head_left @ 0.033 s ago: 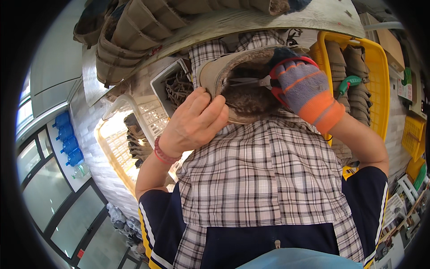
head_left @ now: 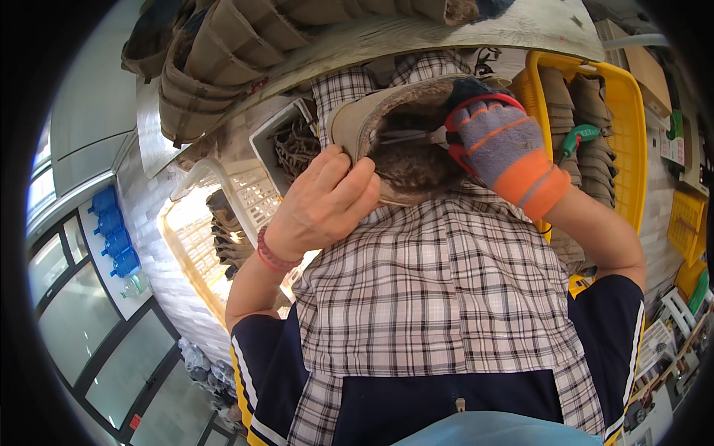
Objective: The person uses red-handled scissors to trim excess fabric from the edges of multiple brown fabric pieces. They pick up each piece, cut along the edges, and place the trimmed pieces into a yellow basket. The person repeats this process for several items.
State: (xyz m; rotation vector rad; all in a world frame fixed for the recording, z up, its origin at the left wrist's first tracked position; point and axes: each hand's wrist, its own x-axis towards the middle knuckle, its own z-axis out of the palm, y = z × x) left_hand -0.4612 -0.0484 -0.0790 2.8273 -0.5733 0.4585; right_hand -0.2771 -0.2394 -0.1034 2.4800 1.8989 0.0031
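A hollow, oval brown fabric piece [head_left: 409, 169] with plush fur lining rests against my lap, its opening facing me. My left hand [head_left: 321, 199], bare with a red beaded bracelet, pinches its left edge between thumb and fingers. On my right hand [head_left: 507, 152] is a grey and orange work glove. Its fingers are wrapped round the red handles of a pair of scissors [head_left: 437, 136]. The blades point left inside the opening, over the dark lining; whether they touch the fur I cannot tell. A dark blue patch shows at the piece's far right, partly behind the glove.
Nested brown pieces [head_left: 223, 56] lie along the wooden table [head_left: 535, 33] ahead. A yellow basket [head_left: 634, 141] at right holds similar stacks and a green-handled tool [head_left: 580, 136]. On the left stand a cream basket [head_left: 175, 230] and a grey bin [head_left: 262, 141] of brown strips.
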